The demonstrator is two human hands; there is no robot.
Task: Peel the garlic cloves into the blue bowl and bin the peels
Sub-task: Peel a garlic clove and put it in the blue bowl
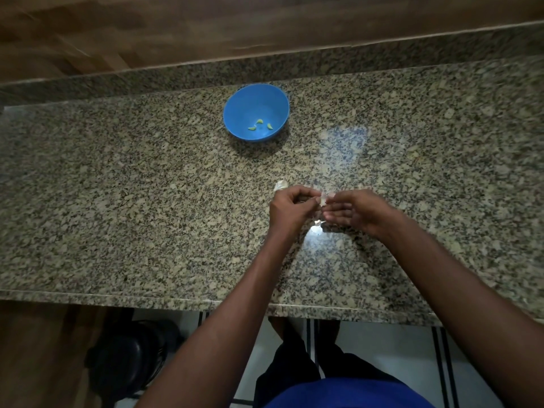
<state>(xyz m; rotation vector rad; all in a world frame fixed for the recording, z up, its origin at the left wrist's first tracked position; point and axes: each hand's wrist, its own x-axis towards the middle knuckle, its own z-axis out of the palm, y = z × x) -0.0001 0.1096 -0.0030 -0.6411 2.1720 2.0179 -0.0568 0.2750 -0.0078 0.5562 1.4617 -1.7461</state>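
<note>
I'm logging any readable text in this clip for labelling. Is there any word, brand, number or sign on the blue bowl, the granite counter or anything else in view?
None: no text shows anywhere.
The round blue plastic bowl is plain inside.
The speckled granite counter bears only its stone pattern.
The dark round bin on the floor shows no label; it is dim and blurred.

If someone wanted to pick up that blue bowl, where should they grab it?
Probably by the rim of the blue bowl, pinched from above on its near or left side. It sits upright and open on the granite counter, walls flaring outward, with three peeled garlic cloves inside, so lift it level.
</note>
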